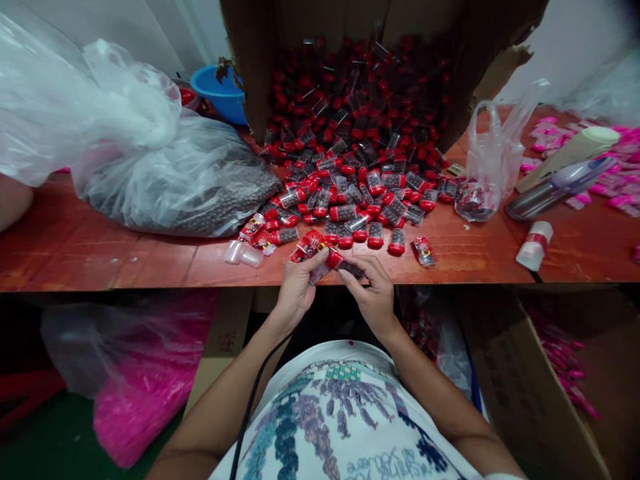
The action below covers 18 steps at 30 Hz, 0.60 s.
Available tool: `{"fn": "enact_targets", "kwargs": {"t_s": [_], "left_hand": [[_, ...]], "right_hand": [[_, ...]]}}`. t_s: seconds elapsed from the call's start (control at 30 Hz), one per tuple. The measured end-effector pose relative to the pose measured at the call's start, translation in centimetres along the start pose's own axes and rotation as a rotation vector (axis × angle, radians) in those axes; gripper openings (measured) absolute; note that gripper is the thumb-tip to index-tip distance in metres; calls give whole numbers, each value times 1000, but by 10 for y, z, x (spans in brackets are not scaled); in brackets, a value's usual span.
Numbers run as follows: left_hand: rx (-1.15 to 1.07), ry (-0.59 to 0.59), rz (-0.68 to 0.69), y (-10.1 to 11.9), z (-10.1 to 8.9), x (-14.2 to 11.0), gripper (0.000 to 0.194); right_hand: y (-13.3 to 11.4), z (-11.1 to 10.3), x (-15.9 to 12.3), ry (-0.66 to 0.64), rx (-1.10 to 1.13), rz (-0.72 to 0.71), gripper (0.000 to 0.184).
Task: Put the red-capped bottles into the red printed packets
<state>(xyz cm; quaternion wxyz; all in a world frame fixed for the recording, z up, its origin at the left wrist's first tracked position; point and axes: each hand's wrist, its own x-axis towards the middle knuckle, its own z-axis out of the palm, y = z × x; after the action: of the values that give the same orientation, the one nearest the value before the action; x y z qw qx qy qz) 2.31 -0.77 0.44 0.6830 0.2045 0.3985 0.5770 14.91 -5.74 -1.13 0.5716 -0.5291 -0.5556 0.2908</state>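
At the table's front edge, my left hand [296, 290] pinches a small clear plastic packet with red print [318, 272]. My right hand [374, 290] grips a small clear bottle with a red cap and dark contents [353, 268]; its red end meets the packet's mouth. Whether the cap is inside the packet I cannot tell. Just beyond my hands, more red-capped bottles [345, 213] lie in a heap, a few standing in a row at the front. Red printed packets [257, 230] and empty clear cups [243, 254] lie left of my hands. Another filled packet [424, 251] lies to the right.
A cardboard box [255, 73] on its side spills the bottles. Left are a bag of dark pellets [185, 180] and a blue basin [220, 93]. Right are a small plastic bag [487, 167], a purple-topped bottle [555, 190], a white roll [535, 245] and pink items [615, 160].
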Motion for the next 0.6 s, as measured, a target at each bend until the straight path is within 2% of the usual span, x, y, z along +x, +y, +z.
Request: {"fn": "enact_targets", "kwargs": {"t_s": [0.23, 0.37, 0.5, 0.6], "left_hand": [[125, -53, 33, 0, 5, -9, 24], [173, -58, 20, 3, 8, -15, 29], [194, -92, 19, 6, 6, -14, 27], [195, -81, 26, 5, 3, -12, 24]], "right_hand": [[4, 3, 3, 34, 304, 304, 28], [8, 8, -2, 138, 303, 295, 30], [9, 10, -3, 80, 438, 410, 32], [7, 9, -3, 92, 304, 284, 27]]}}
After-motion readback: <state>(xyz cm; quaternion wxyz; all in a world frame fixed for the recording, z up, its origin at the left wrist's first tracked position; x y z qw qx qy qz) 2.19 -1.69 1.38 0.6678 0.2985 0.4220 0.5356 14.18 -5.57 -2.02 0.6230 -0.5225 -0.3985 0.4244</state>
